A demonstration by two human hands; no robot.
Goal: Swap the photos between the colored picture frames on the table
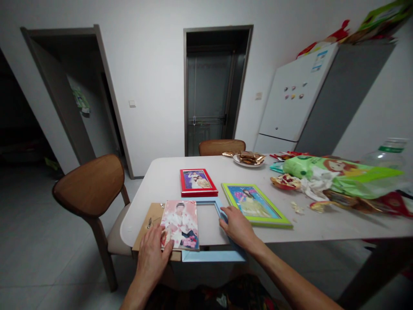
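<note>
A pink photo (pixel 182 221) lies partly over a brown backing board (pixel 145 228) and the left part of a light blue frame (pixel 213 256). My left hand (pixel 151 249) rests on the photo's lower left part and the board, fingers apart. My right hand (pixel 237 226) grips the blue frame's right side, its fingers curled round the edge. Part of the blue frame juts past the table's near edge. Behind it lies a red-framed photo (pixel 197 181); a green-framed photo (pixel 251 202) lies to the right.
On the white table (pixel 164 172) are a plate of wrapped snacks (pixel 248 159), a green bag (pixel 342 174), crumpled tissue (pixel 318 185) and fruit pieces (pixel 285 181). A wooden chair (pixel 90 185) stands at the left, another (pixel 222 147) behind the table.
</note>
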